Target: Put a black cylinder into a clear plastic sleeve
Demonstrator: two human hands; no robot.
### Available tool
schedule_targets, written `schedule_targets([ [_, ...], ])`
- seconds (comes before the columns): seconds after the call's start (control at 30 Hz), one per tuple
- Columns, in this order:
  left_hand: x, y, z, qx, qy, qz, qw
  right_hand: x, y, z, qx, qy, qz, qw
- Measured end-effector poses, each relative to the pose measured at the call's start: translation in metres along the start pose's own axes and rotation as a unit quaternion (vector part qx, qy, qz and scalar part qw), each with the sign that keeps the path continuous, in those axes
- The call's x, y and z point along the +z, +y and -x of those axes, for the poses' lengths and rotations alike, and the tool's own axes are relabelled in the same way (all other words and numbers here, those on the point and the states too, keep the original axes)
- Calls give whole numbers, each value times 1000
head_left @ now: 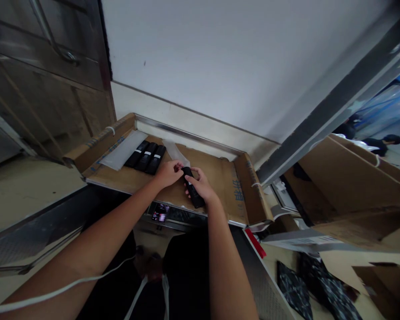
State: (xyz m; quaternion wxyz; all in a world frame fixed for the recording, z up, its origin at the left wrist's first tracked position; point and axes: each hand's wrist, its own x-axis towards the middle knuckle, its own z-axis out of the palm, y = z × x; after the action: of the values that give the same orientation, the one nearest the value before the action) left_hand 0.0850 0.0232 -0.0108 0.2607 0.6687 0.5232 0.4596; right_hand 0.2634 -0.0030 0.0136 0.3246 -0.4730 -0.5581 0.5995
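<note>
My right hand [200, 184] is wrapped around a slim black item [194, 194] with a white label, which looks like a folded umbrella. It is tilted, its near end toward the front edge of the cardboard-lined tray [220, 178]. At its far end, the fingers of my left hand [170, 173] are pinched together; what they hold is too small to make out. Several similar black items [146, 156] with white labels lie side by side to the left. Beside them is a stack of clear plastic sleeves [123, 151], and another sleeve [176, 153] lies beyond my hands.
Raised cardboard sides [253, 191] edge the tray, and a white panel [193, 58] stands behind it. A phone with a lit screen [160, 212] sits below the front edge. Large cardboard boxes [360, 178] and dark patterned bundles [320, 284] are at the right. A white cord [70, 283] crosses my left forearm.
</note>
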Motion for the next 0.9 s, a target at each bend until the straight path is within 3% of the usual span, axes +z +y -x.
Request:
schedule_targets([
  [0.43,1,0,0,1,0,1,1000,2,4,-2,-9,28,-7,1000],
  [0.67,0,-2,-1,4,-9,2,1000,2,-6,2,12,1,-1,1000],
  [0.9,0,-2,-1,3,1,2,1000,2,-3,1,2,14,-2,1000],
])
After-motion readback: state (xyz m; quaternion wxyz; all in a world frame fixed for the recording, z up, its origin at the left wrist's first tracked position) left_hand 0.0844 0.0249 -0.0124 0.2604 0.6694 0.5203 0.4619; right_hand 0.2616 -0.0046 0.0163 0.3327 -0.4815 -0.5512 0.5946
